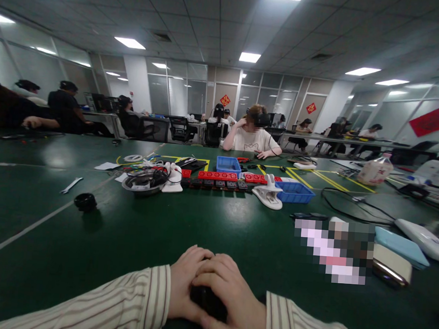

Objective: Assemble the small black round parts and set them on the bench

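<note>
A small black object (pixel 207 300) sits between the two hands at the near edge of the green table (pixel 237 231), almost wholly covered; only a dark patch shows in the gap under the fingers. Its shape, long axis and the way it points cannot be told, and no label or writing shows on it.

The right hand (pixel 228 298) lies on top, its fingers curled and pressed together over the object and over the knuckles of the left hand (pixel 184 282). The left hand lies beneath and to the left, its fingers bent inward beside the black patch; whether it grips the object cannot be told. Both wrists come out of striped shirt cuffs (pixel 146 299).

Farther out on the table stand a row of red blocks (pixel 218 175), two blue bins (pixel 295 192), a white clamp (pixel 269 193), a metal bowl with cables (pixel 145 180), a wrench (pixel 70 185) and a black ring-shaped part (pixel 85 202). To the right lie a light blue case (pixel 402 245) and a phone (pixel 391 266) beside a blurred-out patch.

A person in a white shirt (pixel 252 136) sits across the table with a headset on. Red diamond signs (pixel 224 100) hang on the far wall and a red banner (pixel 432 120) on the right glass; their characters are too small to read.
</note>
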### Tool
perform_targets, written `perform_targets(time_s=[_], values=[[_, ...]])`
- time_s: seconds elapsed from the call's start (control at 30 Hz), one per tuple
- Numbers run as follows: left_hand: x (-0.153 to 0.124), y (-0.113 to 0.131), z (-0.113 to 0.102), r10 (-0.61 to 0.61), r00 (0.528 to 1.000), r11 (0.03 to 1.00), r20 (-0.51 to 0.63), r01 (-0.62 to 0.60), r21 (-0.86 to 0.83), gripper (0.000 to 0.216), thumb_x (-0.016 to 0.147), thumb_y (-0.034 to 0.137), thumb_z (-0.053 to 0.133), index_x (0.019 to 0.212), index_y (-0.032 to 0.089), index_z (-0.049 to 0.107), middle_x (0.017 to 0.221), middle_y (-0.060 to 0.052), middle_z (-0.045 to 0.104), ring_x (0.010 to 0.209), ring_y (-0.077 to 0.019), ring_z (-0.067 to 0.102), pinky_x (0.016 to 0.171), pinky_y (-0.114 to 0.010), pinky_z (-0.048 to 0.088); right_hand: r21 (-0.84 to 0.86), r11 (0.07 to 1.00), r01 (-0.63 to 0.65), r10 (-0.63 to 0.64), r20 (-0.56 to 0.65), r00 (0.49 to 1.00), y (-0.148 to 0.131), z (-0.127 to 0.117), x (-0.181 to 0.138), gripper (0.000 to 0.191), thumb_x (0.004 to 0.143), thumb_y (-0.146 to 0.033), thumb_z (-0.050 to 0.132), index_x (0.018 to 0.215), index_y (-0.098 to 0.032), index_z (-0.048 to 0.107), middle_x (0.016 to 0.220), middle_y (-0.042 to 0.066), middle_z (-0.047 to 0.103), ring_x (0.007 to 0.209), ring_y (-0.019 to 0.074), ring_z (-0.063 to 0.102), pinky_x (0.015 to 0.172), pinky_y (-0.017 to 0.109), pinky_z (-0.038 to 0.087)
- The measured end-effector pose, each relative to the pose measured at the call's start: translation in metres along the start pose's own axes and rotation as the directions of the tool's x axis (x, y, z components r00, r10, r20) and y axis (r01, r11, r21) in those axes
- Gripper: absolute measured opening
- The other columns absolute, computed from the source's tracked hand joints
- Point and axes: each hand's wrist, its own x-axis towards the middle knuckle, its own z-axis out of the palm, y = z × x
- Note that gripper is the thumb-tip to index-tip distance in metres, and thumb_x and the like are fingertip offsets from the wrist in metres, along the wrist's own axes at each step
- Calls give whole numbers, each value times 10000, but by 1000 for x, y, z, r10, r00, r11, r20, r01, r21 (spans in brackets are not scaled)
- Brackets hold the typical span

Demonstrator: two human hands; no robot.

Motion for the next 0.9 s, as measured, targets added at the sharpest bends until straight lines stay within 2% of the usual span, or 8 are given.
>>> perform_targets(time_s=[0.17, 0.3, 0.4, 0.47, 0.6, 0.67, 0.8, 0.9], values=[[-4, 12, -1, -68, 993, 995, -93, 75, 67, 687, 530, 558, 656, 1071, 168, 491, 1043, -89, 525, 995, -280, 490, 1004, -580, 171, -25, 987, -159, 153, -156, 976, 3, 8, -6, 450, 787, -572, 436, 982, -169, 486, 960, 76, 511, 876, 210, 461, 814, 379, 358], [-4, 13, 1, -53, 996, 996, -67, 58, 73, 485, 539, 493, 690, 913, 209, 568, 926, -29, 536, 902, -224, 516, 1028, -533, 162, -132, 955, -264, 255, -85, 963, 2, 13, -5, 288, 744, -447, 554, 837, -178, 511, 870, 46, 507, 822, 200, 447, 756, 363, 359], [-2, 9, 2, -59, 998, 996, -35, 61, 64, 459, 525, 465, 702, 905, 234, 589, 910, -9, 528, 883, -214, 518, 1023, -526, 176, -167, 965, -202, 201, -22, 979, 1, 12, -3, 144, 723, -267, 537, 837, -180, 525, 868, 41, 527, 839, 189, 451, 757, 347, 358], [0, 7, 2, -61, 998, 997, -14, 62, 38, 475, 488, 452, 714, 900, 246, 599, 923, -8, 522, 890, -224, 515, 1010, -534, 194, -158, 985, -75, 73, -15, 997, 4, 12, -3, 128, 722, -218, 487, 837, -186, 533, 870, 28, 556, 857, 176, 463, 798, 344, 352], [2, 1, 1, -19, 1000, 999, 13, 19, -34, 519, 439, 419, 713, 914, 239, 606, 974, -19, 516, 930, -251, 510, 985, -507, 264, -195, 951, 240, -246, -7, 969, 14, 15, -5, 197, 863, -257, 369, 780, -207, 540, 808, -22, 611, 941, 150, 487, 981, 355, 236], [2, 0, 1, -11, 1000, 999, 10, 11, -41, 512, 458, 409, 698, 926, 225, 599, 975, -23, 518, 936, -253, 515, 988, -492, 276, -222, 926, 305, -307, 27, 951, 14, 12, -5, 256, 913, -278, 326, 803, -209, 545, 799, -31, 630, 1006, 147, 477, 1032, 352, 164], [-1, 3, -1, -27, 999, 1000, 35, 26, 17, 634, 500, 451, 703, 1078, 257, 531, 1056, -30, 516, 1013, -275, 491, 1006, -530, 237, -186, 954, 236, -227, 68, 972, 3, 2, -3, 164, 846, -231, 416, 964, -199, 525, 954, -14, 632, 1027, 152, 476, 1043, 353, 159], [-2, 9, -3, -25, 1000, 999, -15, 25, 44, 708, 544, 543, 674, 1140, 225, 465, 1064, -60, 525, 1015, -277, 486, 1008, -571, 181, -128, 989, 67, -75, -59, 995, -5, 0, -3, 293, 808, -353, 467, 1033, -169, 489, 1022, 55, 580, 978, 191, 489, 967, 392, 269]])
